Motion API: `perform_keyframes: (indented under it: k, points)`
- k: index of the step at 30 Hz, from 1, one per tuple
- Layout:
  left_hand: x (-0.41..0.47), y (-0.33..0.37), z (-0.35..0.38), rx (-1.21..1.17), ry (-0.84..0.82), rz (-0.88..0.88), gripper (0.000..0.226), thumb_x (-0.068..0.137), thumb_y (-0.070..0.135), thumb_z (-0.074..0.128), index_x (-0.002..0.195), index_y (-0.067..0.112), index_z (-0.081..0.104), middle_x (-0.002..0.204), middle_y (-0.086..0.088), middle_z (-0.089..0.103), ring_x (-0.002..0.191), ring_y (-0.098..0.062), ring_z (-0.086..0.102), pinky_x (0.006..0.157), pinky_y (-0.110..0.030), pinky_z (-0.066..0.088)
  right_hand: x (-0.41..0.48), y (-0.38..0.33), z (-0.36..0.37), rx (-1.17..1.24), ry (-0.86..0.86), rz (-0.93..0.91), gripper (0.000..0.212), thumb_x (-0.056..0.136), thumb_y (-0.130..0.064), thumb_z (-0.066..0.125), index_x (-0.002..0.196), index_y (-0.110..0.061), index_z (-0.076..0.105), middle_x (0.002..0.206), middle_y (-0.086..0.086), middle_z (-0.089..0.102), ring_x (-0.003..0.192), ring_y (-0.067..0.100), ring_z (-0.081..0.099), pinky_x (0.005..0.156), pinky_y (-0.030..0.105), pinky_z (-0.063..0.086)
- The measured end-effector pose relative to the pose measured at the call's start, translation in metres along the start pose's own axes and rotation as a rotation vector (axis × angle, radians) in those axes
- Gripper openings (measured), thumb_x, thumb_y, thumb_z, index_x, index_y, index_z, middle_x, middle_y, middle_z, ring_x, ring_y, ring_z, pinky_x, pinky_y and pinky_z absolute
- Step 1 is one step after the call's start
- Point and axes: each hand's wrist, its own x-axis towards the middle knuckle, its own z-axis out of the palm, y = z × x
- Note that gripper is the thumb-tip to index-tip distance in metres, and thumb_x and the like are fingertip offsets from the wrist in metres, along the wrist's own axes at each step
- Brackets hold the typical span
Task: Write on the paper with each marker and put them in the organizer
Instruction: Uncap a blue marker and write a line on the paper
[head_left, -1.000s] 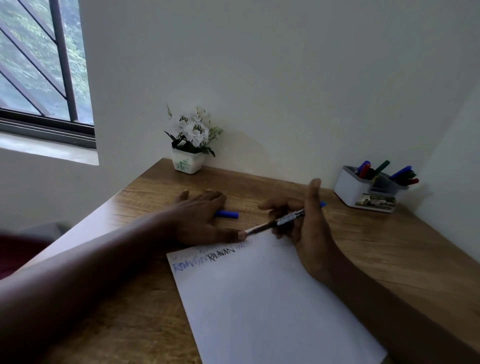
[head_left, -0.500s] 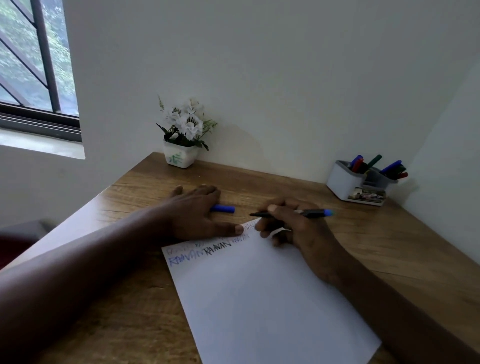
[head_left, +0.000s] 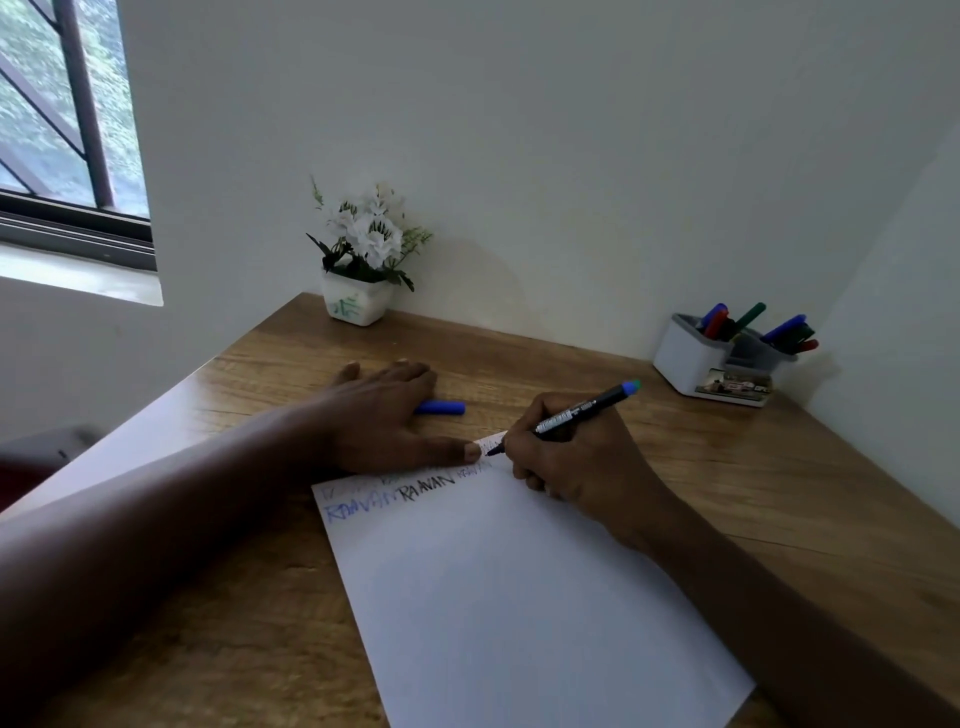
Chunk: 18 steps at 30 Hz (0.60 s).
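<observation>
A white sheet of paper (head_left: 519, 597) lies on the wooden desk (head_left: 753, 493), with words in blue and black ink along its top edge. My right hand (head_left: 566, 457) grips a black marker (head_left: 576, 413) with a blue end, its tip touching the paper's top right corner. My left hand (head_left: 379, 415) rests flat on the desk, thumb pressing the paper's top edge. A blue marker cap (head_left: 441, 407) pokes out from under its fingers. The white and grey organizer (head_left: 711, 364) stands at the back right holding several markers.
A white pot of white flowers (head_left: 361, 260) stands against the back wall. A window (head_left: 57, 114) is at the upper left. White walls close off the desk at the back and the right.
My right hand turned the marker from lying level to a writing grip and brought its tip down onto the paper's top corner. My left hand stayed put.
</observation>
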Motion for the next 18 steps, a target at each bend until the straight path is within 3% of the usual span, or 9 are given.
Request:
perform_keyframes:
  k: [8,13,18]
  points:
    - [0.001,-0.0006,0.0,-0.007,0.004,0.01,0.124,0.06,0.101,0.021,0.159,0.026,0.016,0.169,0.005,0.011,0.152,-0.013,0.015,0.122,-0.051,0.005,-0.001,-0.0015,0.0029,-0.115,0.054,-0.034,0.013,0.084,-0.011,0.071,0.074,-0.006,0.064,0.056,0.001,0.067,0.049,0.005,0.059,0.048,0.019,0.046]
    - [-0.0003,0.0007,-0.0018,-0.012,0.004,0.011,0.123,0.06,0.099,0.022,0.158,0.025,0.019,0.168,0.005,0.014,0.151,-0.014,0.018,0.121,-0.051,0.008,-0.0002,-0.0015,0.0028,-0.126,0.066,-0.042,0.018,0.085,-0.01,0.069,0.07,-0.005,0.06,0.053,0.001,0.063,0.048,0.009,0.054,0.048,0.023,0.044]
    - [-0.0011,0.0003,-0.0035,-0.009,-0.013,0.019,0.127,0.058,0.101,0.02,0.159,0.025,0.018,0.168,0.003,0.012,0.152,-0.015,0.017,0.121,-0.053,0.008,-0.0028,-0.0008,0.004,-0.1,0.03,-0.058,0.016,0.087,-0.007,0.068,0.072,-0.008,0.063,0.06,0.002,0.069,0.054,0.006,0.061,0.056,0.022,0.048]
